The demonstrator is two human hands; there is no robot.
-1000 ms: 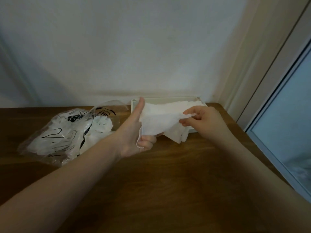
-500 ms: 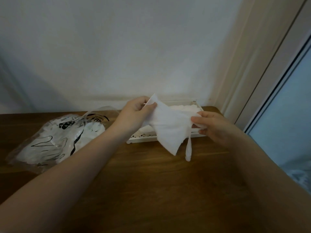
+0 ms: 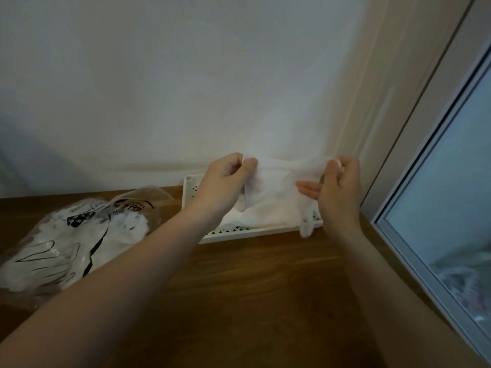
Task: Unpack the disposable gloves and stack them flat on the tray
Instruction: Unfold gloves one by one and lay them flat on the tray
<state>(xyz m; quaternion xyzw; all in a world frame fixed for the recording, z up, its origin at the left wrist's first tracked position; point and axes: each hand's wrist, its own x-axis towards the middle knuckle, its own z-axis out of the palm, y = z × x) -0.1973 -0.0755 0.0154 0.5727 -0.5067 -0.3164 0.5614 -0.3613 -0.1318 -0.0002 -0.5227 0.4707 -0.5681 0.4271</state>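
Glove being spread open above the tray

Fingertips of both hands are pinching the top edge of a thin, translucent white plastic glove (image 3: 276, 181), stretching it wide just above the white perforated plastic tray (image 3: 190, 187). The left hand (image 3: 228, 179) and right hand (image 3: 338, 184) are curling round its corners, raised, wrists bent, forearms reaching forward over the brown wooden table (image 3: 252, 288). Flattening appears to be the step underway; lowering it smoothly onto the white stack (image 3: 265, 213) is likely coming next. The clear printed bag of gloves (image 3: 66, 240) is lying at left.
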